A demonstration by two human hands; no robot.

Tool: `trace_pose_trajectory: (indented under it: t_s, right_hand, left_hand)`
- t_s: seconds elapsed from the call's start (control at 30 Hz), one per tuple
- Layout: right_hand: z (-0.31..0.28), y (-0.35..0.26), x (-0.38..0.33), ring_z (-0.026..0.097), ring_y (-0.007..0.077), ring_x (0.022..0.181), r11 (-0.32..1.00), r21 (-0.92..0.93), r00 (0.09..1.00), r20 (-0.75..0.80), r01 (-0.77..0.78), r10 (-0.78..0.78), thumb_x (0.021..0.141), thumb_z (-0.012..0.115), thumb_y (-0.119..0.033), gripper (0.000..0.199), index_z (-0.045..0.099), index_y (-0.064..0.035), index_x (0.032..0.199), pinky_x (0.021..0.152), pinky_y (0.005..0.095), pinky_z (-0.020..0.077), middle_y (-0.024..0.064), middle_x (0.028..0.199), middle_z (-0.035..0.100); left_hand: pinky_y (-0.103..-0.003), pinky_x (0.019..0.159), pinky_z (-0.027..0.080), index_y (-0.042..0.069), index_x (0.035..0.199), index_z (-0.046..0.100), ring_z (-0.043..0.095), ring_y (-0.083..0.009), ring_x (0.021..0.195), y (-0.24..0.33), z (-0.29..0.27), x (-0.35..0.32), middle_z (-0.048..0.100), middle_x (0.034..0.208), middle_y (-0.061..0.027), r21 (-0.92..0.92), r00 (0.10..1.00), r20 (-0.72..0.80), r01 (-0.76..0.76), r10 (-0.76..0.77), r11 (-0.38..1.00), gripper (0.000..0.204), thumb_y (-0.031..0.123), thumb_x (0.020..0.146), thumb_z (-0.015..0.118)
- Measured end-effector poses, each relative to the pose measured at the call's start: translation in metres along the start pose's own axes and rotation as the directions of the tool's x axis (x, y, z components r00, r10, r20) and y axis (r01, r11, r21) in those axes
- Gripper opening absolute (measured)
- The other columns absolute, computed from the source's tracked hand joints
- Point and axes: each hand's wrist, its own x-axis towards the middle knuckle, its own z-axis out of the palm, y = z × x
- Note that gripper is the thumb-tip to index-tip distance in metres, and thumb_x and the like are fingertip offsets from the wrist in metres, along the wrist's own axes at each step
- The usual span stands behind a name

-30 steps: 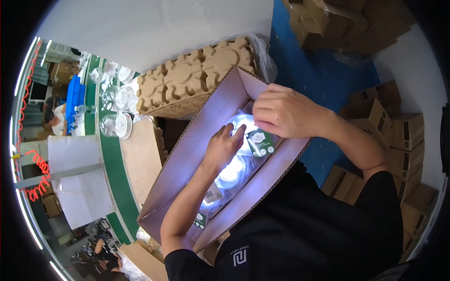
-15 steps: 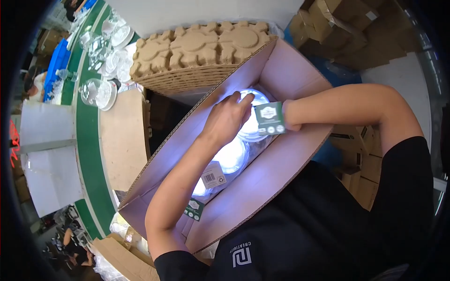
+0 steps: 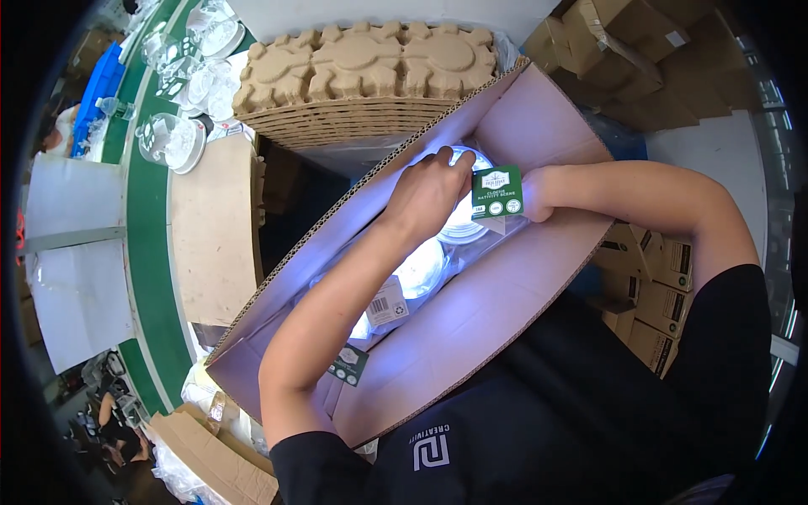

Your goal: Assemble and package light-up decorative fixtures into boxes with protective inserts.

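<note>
A tall open cardboard box (image 3: 497, 290) stands slanted in front of me, with several glowing round cloches in clear wrapping inside. My left hand (image 3: 431, 189) reaches in, its bent fingers closed on the rim of the farthest lit cloche (image 3: 461, 225). On the other side of that cloche is my right hand (image 3: 543, 194); its fingers are hidden behind a green card tag (image 3: 497, 190). Nearer to me glows a second lit cloche (image 3: 421, 269), below my left wrist. A white tag with a barcode (image 3: 387, 301) and another green tag (image 3: 348, 365) lie by my left forearm.
Stacked brown moulded pulp trays (image 3: 362, 63) stand beyond the box. On the left runs a green table (image 3: 156, 286) with several clear domes (image 3: 172, 143) on white bases and a blue bin (image 3: 99, 97). Brown cartons (image 3: 661, 295) are piled at the right.
Both hands have shifted slightly to the right and up in the picture, as has the box's far end. The green tag by my right hand has turned and shows more upright.
</note>
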Motion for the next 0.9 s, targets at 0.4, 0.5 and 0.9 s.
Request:
trace_pose_trajectory:
  t_s: [0.4,0.5,0.9]
  right_hand:
    - [0.023,-0.004,0.008,0.058,0.0338,0.123,0.997,0.042,0.988,-0.136,-0.063,0.068,0.074,0.063,-0.014,0.059,0.061,-0.0056,0.132,0.102,0.0419,0.0462,0.0184,0.137,0.059]
    - [-0.009,-0.023,-0.036,0.063,0.0333,0.114,0.990,-0.122,0.984,0.157,-0.065,0.084,0.076,0.060,-0.009,0.052,0.064,-0.0053,0.128,0.095,0.0431,0.0498,0.0185,0.125,0.066]
    - [0.012,-0.014,-0.006,0.070,0.0342,0.094,0.990,-0.137,1.000,-0.002,0.015,-0.016,0.076,0.063,-0.013,0.030,0.077,-0.0094,0.103,0.081,0.0454,0.0551,0.0154,0.107,0.073]
  left_hand:
    - [-0.052,0.073,0.053,0.002,0.108,0.058,0.066,-0.0430,0.083,0.010,0.039,0.023,0.065,0.094,-0.0241,-0.097,0.995,-0.040,0.089,-0.093,0.991,0.021,0.016,0.093,0.061]
    - [-0.052,0.070,0.053,0.003,0.112,0.058,0.065,-0.0450,0.076,0.003,0.053,0.016,0.065,0.095,-0.0244,-0.081,0.988,-0.114,0.094,-0.102,0.992,0.023,0.017,0.094,0.062]
    - [-0.049,0.070,0.055,0.007,0.117,0.059,0.067,-0.0383,0.081,0.010,0.077,0.005,0.062,0.098,-0.0194,0.013,0.996,0.066,-0.059,0.058,0.998,0.027,0.021,0.095,0.062]
